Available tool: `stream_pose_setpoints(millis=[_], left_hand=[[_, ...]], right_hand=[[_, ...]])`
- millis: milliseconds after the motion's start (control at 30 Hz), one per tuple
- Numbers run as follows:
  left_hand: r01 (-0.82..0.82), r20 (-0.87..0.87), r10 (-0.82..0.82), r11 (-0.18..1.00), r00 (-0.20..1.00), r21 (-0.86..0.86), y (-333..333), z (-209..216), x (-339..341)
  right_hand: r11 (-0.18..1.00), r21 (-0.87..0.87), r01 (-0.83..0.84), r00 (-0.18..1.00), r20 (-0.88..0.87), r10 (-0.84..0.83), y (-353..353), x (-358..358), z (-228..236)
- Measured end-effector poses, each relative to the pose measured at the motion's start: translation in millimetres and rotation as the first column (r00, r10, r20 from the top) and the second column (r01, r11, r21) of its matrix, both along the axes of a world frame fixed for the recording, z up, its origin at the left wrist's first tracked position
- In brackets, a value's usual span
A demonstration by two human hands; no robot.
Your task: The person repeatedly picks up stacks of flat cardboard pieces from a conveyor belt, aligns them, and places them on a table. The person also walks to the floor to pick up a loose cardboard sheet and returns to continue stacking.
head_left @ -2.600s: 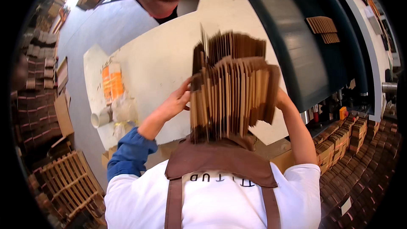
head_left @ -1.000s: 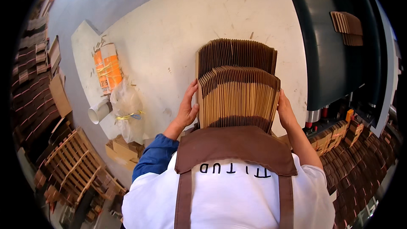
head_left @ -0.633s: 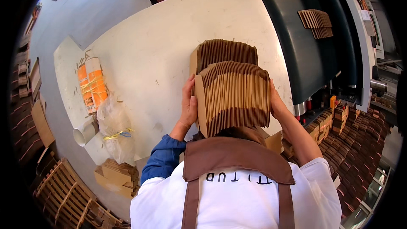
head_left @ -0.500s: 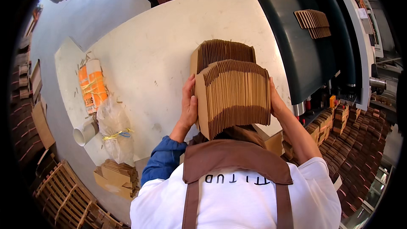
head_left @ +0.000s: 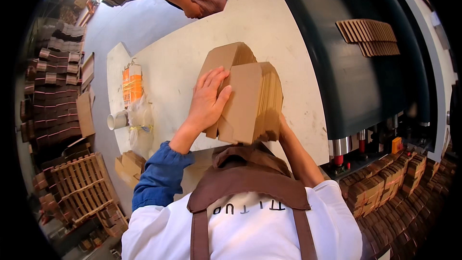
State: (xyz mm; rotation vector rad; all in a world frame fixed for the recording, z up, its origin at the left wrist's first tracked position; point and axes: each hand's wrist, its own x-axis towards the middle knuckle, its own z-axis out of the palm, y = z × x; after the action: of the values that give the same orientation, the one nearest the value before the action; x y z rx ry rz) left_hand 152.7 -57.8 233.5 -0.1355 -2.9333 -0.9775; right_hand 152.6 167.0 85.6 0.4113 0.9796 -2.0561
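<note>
Cardboard stack [head_left: 244, 95]: had turned, broad face showing, pieces together. Left hand [head_left: 208, 100]: fingers lay spread across it. Right hand [head_left: 284, 128]: fingers hidden, grip unclear.

a pale, scuffed tabletop [head_left: 168, 74] carries, toward its left end, a yellow-tied orange-and-white bundle [head_left: 133, 84], a clear plastic bag [head_left: 141, 115] and a white tube [head_left: 118, 121] jutting past the edge. on the dark green conveyor belt [head_left: 320, 53] lies a fanned row of brown cardboard pieces [head_left: 369, 37]. the grey floor [head_left: 115, 29] bears a slatted wooden pallet [head_left: 79, 185].
</note>
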Motion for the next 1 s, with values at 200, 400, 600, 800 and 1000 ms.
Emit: stream_pose_setpoints(millis=[200,400,600,800,1000], left_hand=[[-0.044,0.008,0.046,0.986,0.999,-0.159,89.5,1.7,-0.4],[-0.063,-0.051,0.051,0.957,0.997,-0.281,131.2,4.2,10.5],[0.033,-0.032,-0.046,0.941,0.998,-0.335,117.5,11.4,19.4],[0.435,0.162,-0.404,0.851,0.900,-0.295,112.9,74.1,-27.2],[0.649,-0.044,-0.651,0.759,0.758,-0.061,247.1,61.6,-123.2]], right_hand=[[0.504,0.860,0.083,0.789,-0.365,0.494,94.9,11.7,-112.7],[0.799,0.544,0.259,0.774,-0.611,0.166,106.2,-41.9,81.5],[0.918,0.388,0.082,0.851,-0.507,0.138,82.7,-39.9,100.7],[0.884,0.439,0.158,0.796,-0.587,0.149,74.6,-36.2,94.7],[0.865,0.483,0.132,0.794,-0.574,0.200,75.8,-37.3,105.5]])
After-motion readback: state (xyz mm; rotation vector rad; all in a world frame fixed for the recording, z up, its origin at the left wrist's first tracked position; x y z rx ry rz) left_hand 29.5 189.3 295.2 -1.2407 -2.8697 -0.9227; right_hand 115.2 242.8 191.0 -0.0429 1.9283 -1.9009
